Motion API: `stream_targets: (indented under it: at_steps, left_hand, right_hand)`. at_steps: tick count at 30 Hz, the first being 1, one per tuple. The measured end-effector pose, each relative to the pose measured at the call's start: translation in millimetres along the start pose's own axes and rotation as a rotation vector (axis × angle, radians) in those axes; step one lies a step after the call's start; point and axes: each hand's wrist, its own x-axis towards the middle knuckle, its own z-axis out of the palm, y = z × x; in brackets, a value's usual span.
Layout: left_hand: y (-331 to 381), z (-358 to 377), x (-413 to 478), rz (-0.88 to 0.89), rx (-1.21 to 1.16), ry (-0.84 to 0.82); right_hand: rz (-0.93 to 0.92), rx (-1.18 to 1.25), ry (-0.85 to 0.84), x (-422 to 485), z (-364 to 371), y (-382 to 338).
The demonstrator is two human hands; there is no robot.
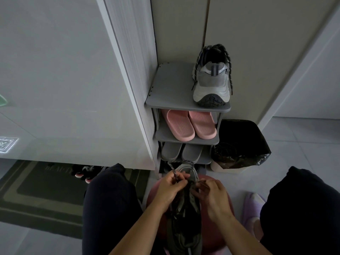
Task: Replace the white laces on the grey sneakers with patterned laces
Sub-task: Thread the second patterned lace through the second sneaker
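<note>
A grey sneaker (184, 218) lies between my knees on a pink stool (223, 201), toe pointing away from me. My left hand (170, 188) pinches a dark patterned lace (173, 171) that loops over the sneaker's front. My right hand (211, 194) pinches the lace's other part near the eyelets; my fingers hide that spot. The second grey sneaker (211, 83) stands heel toward me on the top of the grey shoe rack (171, 89), with patterned laces hanging down both sides.
Pink slippers (191, 126) and grey slippers (182, 152) fill the rack's lower shelves. A bin lined with a black bag (241, 146) stands right of the rack. A dark mat (42, 192) lies left, a lilac slipper (253, 205) right.
</note>
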Motion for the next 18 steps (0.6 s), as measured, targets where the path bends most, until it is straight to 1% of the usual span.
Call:
stream_targets:
  at_steps: [1,4,7,10,11,13,15,16,17,18]
  left_hand:
    - [-0.8,-0.7,0.9,-0.009,-0.008,0.005]
    - [0.0,-1.4,1.1,-0.021,-0.019,-0.002]
    - [1.8,-1.3,-2.0,-0.002,0.124,-0.023]
    - [1.3,0.1,-7.5,0.024,0.246,0.012]
    - [0.7,-0.5,-8.4,0.023,0.251,0.024]
    - [0.5,-2.1,-8.3,0.016,0.226,0.038]
    - [0.6,-2.5,-7.3,0.015,0.208,0.048]
    - [0.7,-2.6,-6.9,0.012,0.193,0.054]
    - [0.7,-3.0,-6.7,0.007,0.178,0.058]
    - [0.4,-3.2,-6.6,0.006,0.164,0.055]
  right_hand:
    - [-0.021,0.057,0.007,-1.1,0.1,-6.6]
    - [-0.143,0.125,0.004,0.5,0.4,-27.1]
    - [-0.225,0.186,-0.009,6.6,-1.4,-42.4]
    - [-0.092,0.284,0.107,14.9,-12.0,-35.9]
    - [-0.017,0.31,0.161,16.4,-15.6,-29.1]
    - [0.071,0.265,0.213,19.0,-21.5,-12.5]
    - [0.076,0.279,0.253,23.0,-28.1,-9.0]
    - [0.074,0.312,0.296,22.9,-33.1,-22.3]
    - [0.058,0.293,0.297,25.1,-43.5,-39.1]
    - [-0.019,0.265,0.285,31.0,-57.3,-55.0]
